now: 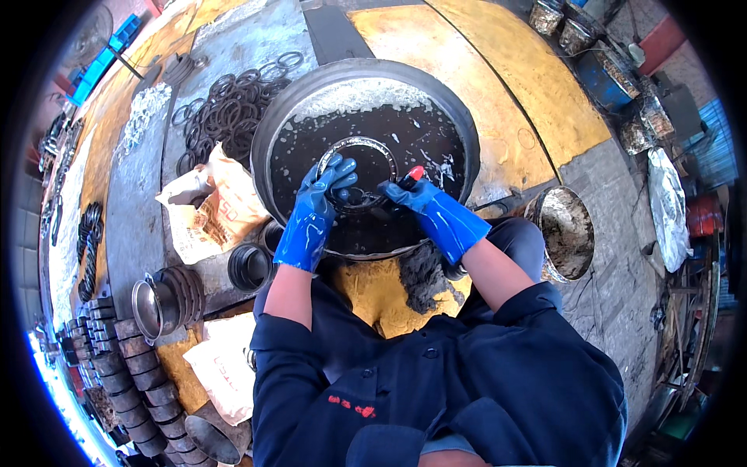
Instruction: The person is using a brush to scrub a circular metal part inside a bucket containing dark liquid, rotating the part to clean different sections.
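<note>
Both my hands are in blue rubber gloves, over the big round basin (272, 140) of dark liquid. My left hand (320, 201) is curled, fingers pressed around the near-left rim of a metal ring (354, 144) that sits half-sunk in the liquid; the rest of the ring lies just beyond my fingertips. My right hand (416, 198) is closed on a red-tipped tool (415, 173), its red end pointing up and away from me, just right of the ring. The two hands are close, nearly touching across the ring's near edge. To the left of my left hand: a torn paper bag (210, 210), and beyond it a heap of dark rings (233, 109) on the floor. To the right of my right hand stands a dirty metal bucket (566, 232).
</note>
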`<state>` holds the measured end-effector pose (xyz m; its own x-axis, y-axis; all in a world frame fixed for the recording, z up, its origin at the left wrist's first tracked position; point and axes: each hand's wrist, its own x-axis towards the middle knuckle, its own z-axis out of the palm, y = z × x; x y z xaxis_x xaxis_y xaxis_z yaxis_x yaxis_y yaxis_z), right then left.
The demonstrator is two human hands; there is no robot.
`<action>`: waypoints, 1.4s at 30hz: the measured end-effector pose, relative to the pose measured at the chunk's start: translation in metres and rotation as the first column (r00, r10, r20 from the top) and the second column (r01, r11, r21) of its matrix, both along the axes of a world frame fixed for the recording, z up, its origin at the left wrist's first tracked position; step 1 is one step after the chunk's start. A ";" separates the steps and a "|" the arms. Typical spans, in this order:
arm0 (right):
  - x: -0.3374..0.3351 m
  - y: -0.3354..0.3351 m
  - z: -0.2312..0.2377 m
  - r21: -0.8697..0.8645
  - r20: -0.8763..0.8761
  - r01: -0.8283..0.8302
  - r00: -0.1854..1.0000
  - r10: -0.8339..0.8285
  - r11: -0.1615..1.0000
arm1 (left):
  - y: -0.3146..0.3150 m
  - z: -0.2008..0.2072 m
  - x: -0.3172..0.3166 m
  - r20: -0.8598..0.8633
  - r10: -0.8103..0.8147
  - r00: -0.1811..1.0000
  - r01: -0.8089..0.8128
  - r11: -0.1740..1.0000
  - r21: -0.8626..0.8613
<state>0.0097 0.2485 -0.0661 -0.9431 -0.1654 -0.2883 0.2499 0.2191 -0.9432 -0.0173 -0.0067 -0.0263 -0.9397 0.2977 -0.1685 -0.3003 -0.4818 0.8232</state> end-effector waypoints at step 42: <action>0.003 -0.041 0.007 0.039 0.041 0.102 0.994 -0.103 0.994 | -0.011 0.002 0.007 0.031 0.213 0.977 -0.211 0.975 -0.063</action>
